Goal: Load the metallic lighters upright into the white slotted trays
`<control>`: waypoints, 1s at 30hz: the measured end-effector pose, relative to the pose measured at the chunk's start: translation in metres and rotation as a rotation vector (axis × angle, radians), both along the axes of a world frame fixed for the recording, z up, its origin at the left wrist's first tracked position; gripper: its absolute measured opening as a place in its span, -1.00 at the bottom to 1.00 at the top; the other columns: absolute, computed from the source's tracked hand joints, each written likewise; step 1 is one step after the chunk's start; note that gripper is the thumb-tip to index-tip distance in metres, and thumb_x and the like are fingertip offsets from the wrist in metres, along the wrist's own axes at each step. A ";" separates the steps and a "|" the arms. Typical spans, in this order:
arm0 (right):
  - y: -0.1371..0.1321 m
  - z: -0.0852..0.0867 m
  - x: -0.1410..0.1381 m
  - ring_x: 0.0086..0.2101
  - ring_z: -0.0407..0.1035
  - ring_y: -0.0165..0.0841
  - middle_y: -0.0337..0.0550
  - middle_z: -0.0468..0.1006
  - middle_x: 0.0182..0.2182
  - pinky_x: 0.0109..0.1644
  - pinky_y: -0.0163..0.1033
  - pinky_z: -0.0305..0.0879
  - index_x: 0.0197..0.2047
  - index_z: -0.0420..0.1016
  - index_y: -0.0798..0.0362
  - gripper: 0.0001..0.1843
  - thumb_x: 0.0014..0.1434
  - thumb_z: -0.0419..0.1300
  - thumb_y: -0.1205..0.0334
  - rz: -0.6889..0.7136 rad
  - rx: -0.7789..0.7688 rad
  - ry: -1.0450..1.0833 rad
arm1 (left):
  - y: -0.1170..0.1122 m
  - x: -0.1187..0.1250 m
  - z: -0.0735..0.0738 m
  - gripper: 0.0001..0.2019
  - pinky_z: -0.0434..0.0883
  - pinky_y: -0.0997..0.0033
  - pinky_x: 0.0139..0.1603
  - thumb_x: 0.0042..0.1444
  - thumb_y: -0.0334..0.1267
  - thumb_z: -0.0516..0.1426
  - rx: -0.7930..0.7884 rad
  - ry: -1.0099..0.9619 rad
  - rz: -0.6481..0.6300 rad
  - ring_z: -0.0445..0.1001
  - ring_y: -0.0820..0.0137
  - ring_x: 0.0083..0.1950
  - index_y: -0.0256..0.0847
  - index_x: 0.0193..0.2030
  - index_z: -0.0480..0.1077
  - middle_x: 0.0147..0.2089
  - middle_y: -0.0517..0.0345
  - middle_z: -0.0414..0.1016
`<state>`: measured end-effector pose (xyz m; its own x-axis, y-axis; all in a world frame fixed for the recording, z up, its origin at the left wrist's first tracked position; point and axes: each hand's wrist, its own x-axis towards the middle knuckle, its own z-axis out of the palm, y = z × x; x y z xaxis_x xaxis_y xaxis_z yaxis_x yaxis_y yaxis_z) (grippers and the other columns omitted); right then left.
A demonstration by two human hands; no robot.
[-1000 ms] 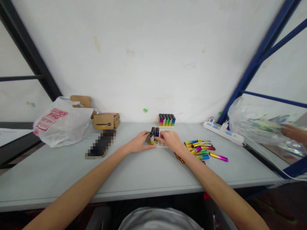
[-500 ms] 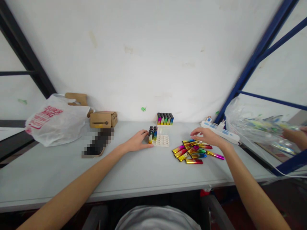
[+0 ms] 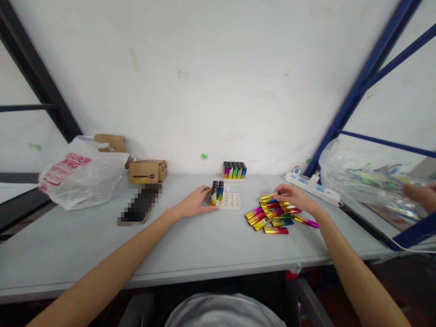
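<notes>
We see a gold lighter (image 3: 267,196) at the far edge of the pile (image 3: 272,213), its right end hidden where our right hand (image 3: 293,198) pinches it, contact below unclear, long axis running roughly left to right, grey tabletop (image 3: 204,247) separating it from the tray (image 3: 232,200) our spread left hand (image 3: 195,203) flanks.

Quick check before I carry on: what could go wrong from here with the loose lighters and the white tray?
The pile of lighters overlaps, so the right hand, with its fingers at the top of it, might drag others along.

The left hand is right beside the standing lighters in the white tray; a bump could tip them or shift the tray.
</notes>
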<state>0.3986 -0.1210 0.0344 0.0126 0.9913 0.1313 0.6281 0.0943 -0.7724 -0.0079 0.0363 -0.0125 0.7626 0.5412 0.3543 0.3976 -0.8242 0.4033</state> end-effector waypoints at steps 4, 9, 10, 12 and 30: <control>0.016 0.005 -0.038 -0.04 0.54 -0.15 -0.01 0.65 -0.02 0.13 -0.01 0.42 -0.18 0.56 0.00 -0.50 -0.01 0.46 -0.20 -0.011 0.125 0.445 | 0.000 0.000 0.000 -0.33 0.38 -0.02 0.35 0.10 0.31 0.25 0.001 -0.005 -0.002 0.45 -0.06 0.24 -0.21 0.12 0.46 0.22 -0.19 0.46; 0.052 0.017 -0.101 -0.16 0.55 -0.23 -0.15 0.64 -0.26 0.02 -0.05 0.48 -0.22 0.42 -0.05 -0.54 0.03 0.46 -0.16 0.015 0.144 0.861 | 0.001 0.000 -0.003 -0.30 0.37 -0.04 0.35 0.11 0.31 0.24 -0.007 0.005 0.002 0.44 -0.06 0.24 -0.25 0.15 0.45 0.22 -0.23 0.44; 0.058 0.018 -0.113 -0.23 0.53 -0.27 -0.21 0.60 -0.32 -0.03 -0.09 0.49 -0.21 0.41 -0.05 -0.53 0.01 0.47 -0.14 0.019 0.144 0.892 | 0.001 0.000 -0.003 -0.30 0.37 -0.04 0.35 0.11 0.31 0.24 -0.009 0.002 0.000 0.44 -0.06 0.24 -0.24 0.15 0.44 0.22 -0.22 0.44; 0.068 0.018 -0.136 -0.40 0.44 -0.38 -0.33 0.48 -0.42 -0.16 -0.16 0.49 -0.16 0.40 -0.06 -0.50 0.04 0.44 -0.19 0.061 0.116 0.906 | 0.001 0.000 -0.004 -0.30 0.37 -0.03 0.35 0.11 0.32 0.25 -0.005 -0.002 -0.002 0.45 -0.04 0.23 -0.22 0.17 0.44 0.20 -0.20 0.44; 0.067 -0.021 -0.187 -0.56 0.03 -0.45 -0.36 0.09 -0.66 -0.46 -0.27 -0.05 -0.61 0.07 -0.04 -0.40 0.23 0.08 -0.29 -0.212 0.393 0.252 | 0.002 0.001 -0.007 -0.29 0.39 -0.01 0.33 0.14 0.29 0.24 0.027 -0.012 -0.020 0.45 -0.03 0.21 -0.25 0.22 0.40 0.18 -0.19 0.45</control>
<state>0.2118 -0.0540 0.0131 0.2875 0.8398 0.4605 0.4634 0.2987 -0.8343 -0.0073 0.0379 -0.0193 0.7689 0.5158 0.3778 0.3761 -0.8428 0.3851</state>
